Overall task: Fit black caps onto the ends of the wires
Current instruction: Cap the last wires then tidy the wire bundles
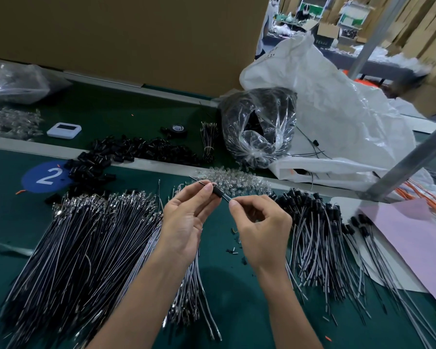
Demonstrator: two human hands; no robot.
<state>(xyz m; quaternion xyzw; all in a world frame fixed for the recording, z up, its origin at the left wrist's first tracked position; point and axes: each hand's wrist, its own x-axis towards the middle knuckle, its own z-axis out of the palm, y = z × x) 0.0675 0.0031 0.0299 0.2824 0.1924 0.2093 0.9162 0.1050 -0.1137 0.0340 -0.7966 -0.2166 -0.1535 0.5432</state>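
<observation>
The left hand (186, 217) pinches a black cap (217, 192) at its fingertips. The right hand (259, 230), at 4 o'clock of the cap, pinches the wire (227, 197) entering it. Best keep wire and cap in line, pushing straight until seated. Far off at 9 o'clock, a blue disc (47, 176) reads "2".

The left grip (186, 217) pinches a black cap (217, 192) above the green table (232, 311); the right grip (259, 230) pinches the thin wire (227, 197) at its end. Uncapped wires (81, 235) lie left, capped wires (317, 227) right.
</observation>
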